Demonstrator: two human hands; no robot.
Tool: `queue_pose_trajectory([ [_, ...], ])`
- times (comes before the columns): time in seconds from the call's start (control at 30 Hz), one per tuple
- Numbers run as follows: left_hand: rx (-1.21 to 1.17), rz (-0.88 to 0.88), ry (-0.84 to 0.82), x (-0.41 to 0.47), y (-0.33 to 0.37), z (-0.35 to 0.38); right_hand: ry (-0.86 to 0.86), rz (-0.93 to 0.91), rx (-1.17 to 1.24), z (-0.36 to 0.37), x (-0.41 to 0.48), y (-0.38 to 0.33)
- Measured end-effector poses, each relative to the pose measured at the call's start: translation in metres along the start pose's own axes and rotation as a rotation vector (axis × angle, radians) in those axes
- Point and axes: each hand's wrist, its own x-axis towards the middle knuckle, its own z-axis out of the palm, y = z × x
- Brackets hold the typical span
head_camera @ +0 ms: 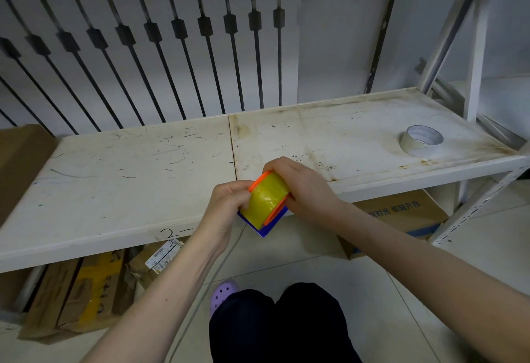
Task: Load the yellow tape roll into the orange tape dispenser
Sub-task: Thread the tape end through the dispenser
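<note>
- Two bare hands, both closed on one assembly held in the air just in front of the shelf's front edge, near frame centre: left hand (pixel 229 202) grips it from 9 o'clock with fingers curled; right hand (pixel 298 187) wraps it from 3 o'clock.
- One yellow glossy plastic tape roll (pixel 266 199), sitting between the side rims of one orange plastic tape dispenser (pixel 259 180) with a blue base plate showing at 6 o'clock; whether it is fully seated on the hub cannot be told.
- One white scratched, stained metal shelf (pixel 143 167), bare except for one whitish spare tape roll (pixel 421 140) lying flat at 2 o'clock, well apart from the hands.
- Several brown cardboard boxes (pixel 401 213) under the shelf; exact count unclear.
- One purple perforated clog (pixel 223 295) at 6 o'clock.
- Risk, judged: an uneven squeeze could cock the roll in the dispenser so it jams.
- Risk, judged: with nothing beneath, a slip would drop the assembly to the floor.
- Risk, judged: a loose tape end could stick back on the roll.
</note>
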Motion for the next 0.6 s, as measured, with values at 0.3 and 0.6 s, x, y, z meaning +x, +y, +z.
queue_pose_trajectory([
  [0.3, -0.185, -0.051, -0.003, -0.005, 0.016, -0.005, -0.125, 0.159, 0.421, -0.007, 0.003, 0.006],
  [0.6, 0.082, 0.017, -0.096, -0.002, 0.012, -0.004, -0.097, 0.054, -0.030, -0.015, 0.008, 0.010],
])
